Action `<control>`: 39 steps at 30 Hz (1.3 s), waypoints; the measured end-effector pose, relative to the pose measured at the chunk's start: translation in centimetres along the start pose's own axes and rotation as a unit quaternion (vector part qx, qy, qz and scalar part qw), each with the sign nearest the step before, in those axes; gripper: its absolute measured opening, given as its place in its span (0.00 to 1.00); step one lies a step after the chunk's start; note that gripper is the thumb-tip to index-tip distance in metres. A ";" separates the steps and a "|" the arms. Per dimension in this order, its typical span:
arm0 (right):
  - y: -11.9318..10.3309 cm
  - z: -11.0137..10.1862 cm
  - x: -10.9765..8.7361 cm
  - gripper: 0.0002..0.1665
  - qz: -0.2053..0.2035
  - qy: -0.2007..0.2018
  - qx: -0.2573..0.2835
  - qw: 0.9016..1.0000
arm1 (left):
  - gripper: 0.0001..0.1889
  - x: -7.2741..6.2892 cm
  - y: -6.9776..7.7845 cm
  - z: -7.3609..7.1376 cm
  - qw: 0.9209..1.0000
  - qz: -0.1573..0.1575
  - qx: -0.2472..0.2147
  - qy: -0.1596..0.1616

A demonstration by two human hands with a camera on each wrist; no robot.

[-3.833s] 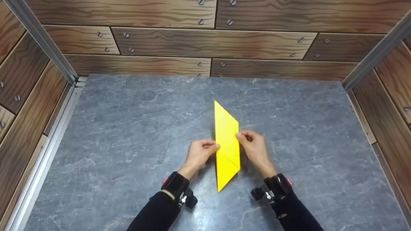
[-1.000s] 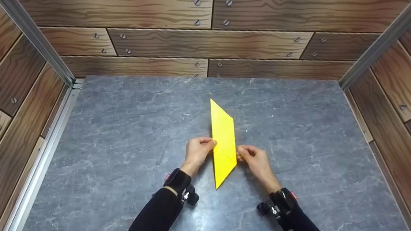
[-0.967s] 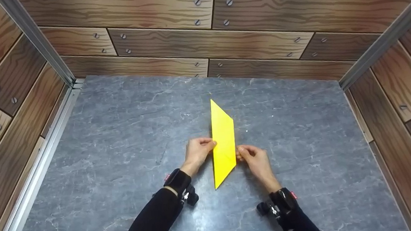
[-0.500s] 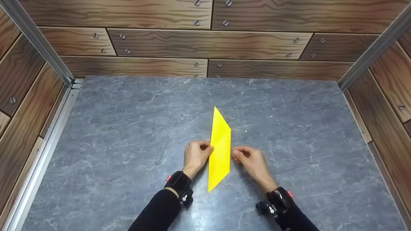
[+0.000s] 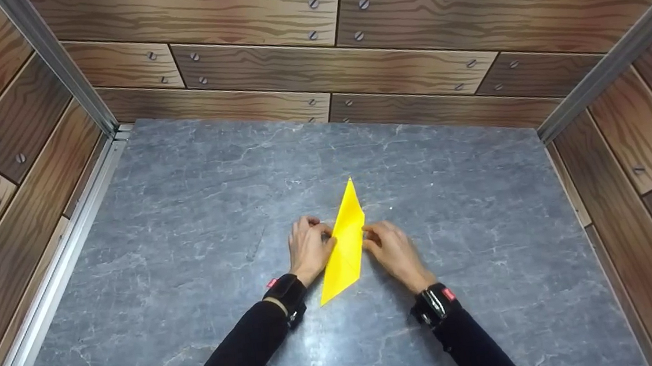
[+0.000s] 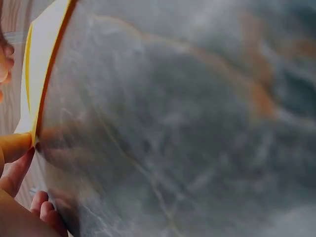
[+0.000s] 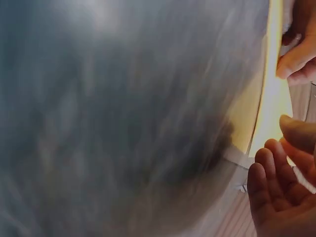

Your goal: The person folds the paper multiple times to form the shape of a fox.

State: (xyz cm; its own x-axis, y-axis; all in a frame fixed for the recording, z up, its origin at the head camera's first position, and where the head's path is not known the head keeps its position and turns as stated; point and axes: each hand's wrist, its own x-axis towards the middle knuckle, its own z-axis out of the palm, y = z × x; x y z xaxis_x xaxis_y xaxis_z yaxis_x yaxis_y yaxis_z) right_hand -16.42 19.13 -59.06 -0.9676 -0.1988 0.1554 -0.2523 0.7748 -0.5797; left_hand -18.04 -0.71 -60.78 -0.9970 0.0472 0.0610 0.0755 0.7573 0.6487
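A yellow sheet of folded paper (image 5: 345, 242) stands tilted between the two hands in the head view, a long slanted shape with pointed ends. My left hand (image 5: 307, 248) pinches its left edge between thumb and forefinger. In the left wrist view those fingers (image 6: 17, 147) meet at the paper's (image 6: 48, 44) edge, and a gap shows between its layers. On the opposite side, my right hand (image 5: 394, 253) has thumb and forefinger at the right edge. From the right wrist view, the right thumb (image 7: 298, 132) overlaps the paper (image 7: 269, 108), with the other fingers loosely bent below it.
Both hands work over a grey marbled tabletop (image 5: 215, 186). Wood-patterned panels (image 5: 270, 65) enclose it at the back and sides, with metal posts (image 5: 61, 70) at the corners. Black camera straps (image 5: 437, 305) sit on both wrists.
The paper has turned clockwise and tilted, its far tip moving right and its near tip left. The right hand has moved from low beside the right edge up to it and turned over.
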 end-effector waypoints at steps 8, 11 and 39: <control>0.7 -0.2 1.9 0.27 -0.091 -0.106 -0.057 0.989 | 0.06 -0.2 -0.3 0.2 1.000 0.003 -0.020 -0.010; 0.9 -0.2 2.2 0.32 -0.102 -0.135 -0.064 0.983 | 0.07 -0.3 -0.3 0.2 1.000 0.009 -0.022 -0.009; 1.1 0.5 1.6 0.35 -0.064 -0.033 -0.162 0.984 | 0.16 -2.1 1.0 -1.0 0.992 0.095 0.054 -0.063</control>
State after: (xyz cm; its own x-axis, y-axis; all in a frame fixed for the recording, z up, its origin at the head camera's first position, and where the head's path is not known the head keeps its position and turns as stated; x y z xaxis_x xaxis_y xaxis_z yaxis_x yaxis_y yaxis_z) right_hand -18.22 19.33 -59.83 -0.9292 -0.3372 0.1512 -0.3671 0.8893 -0.2726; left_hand -15.89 -0.70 -59.45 -0.9594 0.2718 0.0756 0.2676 0.7913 0.5498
